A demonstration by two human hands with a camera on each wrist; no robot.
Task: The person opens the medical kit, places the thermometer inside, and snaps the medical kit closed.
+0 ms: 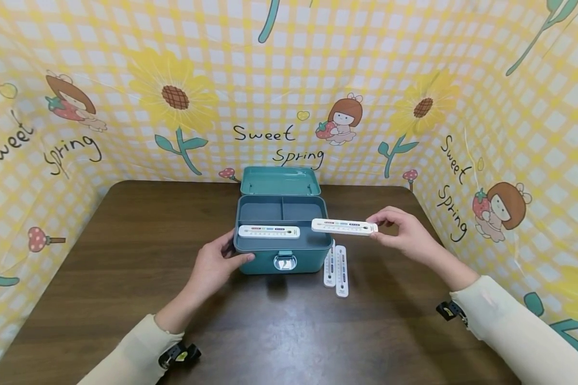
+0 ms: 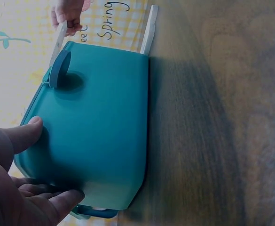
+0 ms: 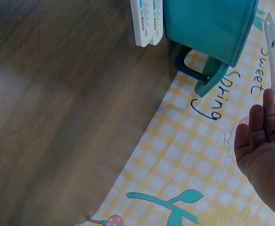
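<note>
A teal storage box (image 1: 260,262) stands with its lid raised on the table. My left hand (image 1: 217,264) holds its left front corner, thumb on the front face and fingers round the side. One white thermometer (image 1: 268,232) lies inside on the grey tray (image 1: 274,245). At the other side, my right hand (image 1: 402,230) pinches the right end of a second white thermometer (image 1: 342,226), its left end over the box's right rim. Two more thermometers, the nearer (image 1: 342,271) partly beside the other (image 1: 329,270), lie on the table by the box's right front corner.
The raised lid (image 1: 280,181) leans back near the checked cloth (image 1: 212,155) behind the table. That cloth also lines both sides. The brown tabletop (image 1: 183,342) runs round the box. A dark handle (image 3: 188,66) sticks out from the box's back side.
</note>
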